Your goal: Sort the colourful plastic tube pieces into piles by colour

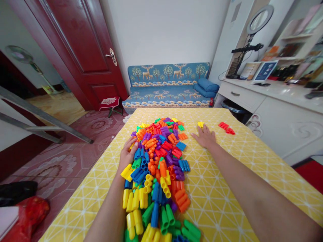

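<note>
A long heap of bullet-shaped plastic building blocks point(151, 148) in red, orange, yellow, green, blue and purple runs down the table. At the heap's left edge is my left hand point(128, 153), thumb and fingers curled around a yellow block point(132, 145) that is partly hidden. My right hand point(205, 137) lies palm down to the right of the heap, its fingers spread. Its fingertips touch a small yellow block point(200, 124). Farther right, apart from that hand, red blocks point(226, 128) lie on the cloth.
A yellow patterned cloth point(222, 201) covers the table. Beyond its far edge stands a blue sofa point(164, 92) with deer motifs. A white cabinet point(282, 111) is on the right. At left are a red stool point(110, 102), a red door point(83, 43) and a metal ladder point(45, 128).
</note>
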The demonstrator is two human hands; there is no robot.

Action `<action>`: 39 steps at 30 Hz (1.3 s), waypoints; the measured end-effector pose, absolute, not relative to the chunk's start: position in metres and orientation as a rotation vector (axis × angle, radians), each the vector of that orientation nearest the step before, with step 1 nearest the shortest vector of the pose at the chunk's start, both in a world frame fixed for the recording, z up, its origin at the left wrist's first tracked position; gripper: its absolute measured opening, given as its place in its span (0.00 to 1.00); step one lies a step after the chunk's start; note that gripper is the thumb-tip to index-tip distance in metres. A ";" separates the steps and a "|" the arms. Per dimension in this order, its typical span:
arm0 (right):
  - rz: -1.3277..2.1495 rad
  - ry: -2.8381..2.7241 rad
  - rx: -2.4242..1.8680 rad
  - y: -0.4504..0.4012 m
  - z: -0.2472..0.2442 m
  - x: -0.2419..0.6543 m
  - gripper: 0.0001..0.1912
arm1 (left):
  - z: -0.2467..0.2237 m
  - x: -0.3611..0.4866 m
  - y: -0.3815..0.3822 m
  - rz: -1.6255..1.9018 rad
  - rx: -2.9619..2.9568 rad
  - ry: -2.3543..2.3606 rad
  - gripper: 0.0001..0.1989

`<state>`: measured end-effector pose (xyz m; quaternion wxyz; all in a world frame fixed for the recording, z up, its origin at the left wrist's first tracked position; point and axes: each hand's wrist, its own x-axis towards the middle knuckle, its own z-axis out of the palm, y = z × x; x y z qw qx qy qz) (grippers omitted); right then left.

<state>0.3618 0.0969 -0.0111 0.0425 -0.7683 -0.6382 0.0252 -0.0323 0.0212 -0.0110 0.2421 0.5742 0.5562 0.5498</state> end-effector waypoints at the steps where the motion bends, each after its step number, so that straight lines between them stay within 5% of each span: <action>1: 0.072 -1.949 -2.350 0.097 -0.011 0.361 0.43 | -0.011 -0.032 0.021 1.503 1.572 1.523 0.22; 32: -0.077 -1.908 -2.238 0.090 -0.015 0.360 0.38 | -0.008 -0.030 0.020 1.507 1.532 1.540 0.25; 39: -0.302 -1.910 -2.045 0.076 -0.004 0.356 0.27 | -0.009 -0.030 0.021 1.513 1.523 1.543 0.24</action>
